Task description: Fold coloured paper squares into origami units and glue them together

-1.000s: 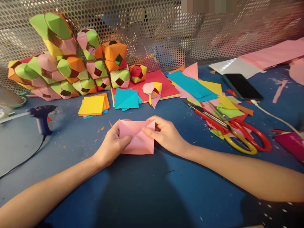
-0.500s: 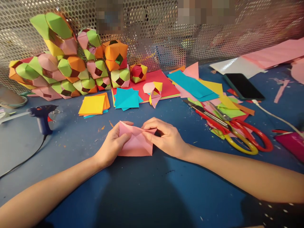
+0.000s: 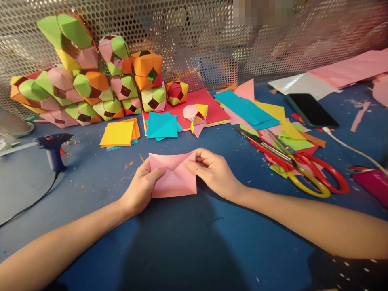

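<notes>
A square of pink paper (image 3: 174,184) with crease lines is held up over the blue table. My left hand (image 3: 141,184) grips its left edge, thumb on the front face and fingers behind. At the upper right corner, my right hand (image 3: 214,171) pinches the sheet between thumb and fingers. Beyond the paper lie a stack of blue paper squares (image 3: 162,125), a stack of yellow and orange squares (image 3: 117,133), and a partly assembled folded piece (image 3: 197,117) in pink and yellow on red sheets (image 3: 212,107).
Folded paper balls (image 3: 91,87) are piled at the back left against a perforated metal screen (image 3: 197,36). A glue gun (image 3: 54,149) with a cord stands left. To the right lie scissors (image 3: 287,159) on paper scraps, a phone (image 3: 311,110) with a cable, and a magenta pouch (image 3: 371,182).
The paper's upper right corner, bent over before, now stands flatter and more upright. My right hand has shifted slightly with it; my left hand keeps its hold.
</notes>
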Demonstrator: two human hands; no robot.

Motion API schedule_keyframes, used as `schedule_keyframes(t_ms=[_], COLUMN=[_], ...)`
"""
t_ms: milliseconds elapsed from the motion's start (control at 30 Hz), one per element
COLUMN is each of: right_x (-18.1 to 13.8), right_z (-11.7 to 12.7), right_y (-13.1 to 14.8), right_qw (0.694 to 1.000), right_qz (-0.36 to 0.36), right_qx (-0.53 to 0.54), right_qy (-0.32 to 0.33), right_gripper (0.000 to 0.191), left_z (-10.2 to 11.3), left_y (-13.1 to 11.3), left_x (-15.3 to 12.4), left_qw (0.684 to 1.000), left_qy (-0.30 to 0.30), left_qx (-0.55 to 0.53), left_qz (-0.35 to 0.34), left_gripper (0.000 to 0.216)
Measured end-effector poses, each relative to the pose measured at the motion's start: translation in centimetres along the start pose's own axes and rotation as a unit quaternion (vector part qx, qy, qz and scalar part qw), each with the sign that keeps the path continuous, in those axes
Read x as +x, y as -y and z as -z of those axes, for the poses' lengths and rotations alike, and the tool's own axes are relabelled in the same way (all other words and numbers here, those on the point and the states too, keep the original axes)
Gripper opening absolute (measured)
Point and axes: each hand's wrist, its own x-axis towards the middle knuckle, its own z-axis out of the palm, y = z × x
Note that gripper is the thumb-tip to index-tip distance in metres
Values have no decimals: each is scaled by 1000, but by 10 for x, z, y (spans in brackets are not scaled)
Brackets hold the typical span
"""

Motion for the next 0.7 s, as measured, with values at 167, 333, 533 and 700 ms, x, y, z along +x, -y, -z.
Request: schedule_keyframes(t_ms=[167, 333, 533, 700], right_x=[0, -1, -3, -5], right_z=[0, -1, -2, -2], right_y=[1, 2, 2, 0], right_qw=[1000, 999, 998, 997], right_qz=[5, 25, 51, 67], right_qx=[1, -16, -11, -23], right_qy=[-2, -20, -25, -29], right_gripper=[19, 19, 11, 8], left_z=[0, 2, 0, -2], left_y=[0, 0, 0, -1], left_x=[-1, -1, -1, -1], left_qw=[1000, 999, 999, 999], left_qy=[14, 20, 26, 26], left_qx=[0, 15, 16, 15], left_qz=[9, 25, 35, 11], left_gripper=[33, 37, 39, 36])
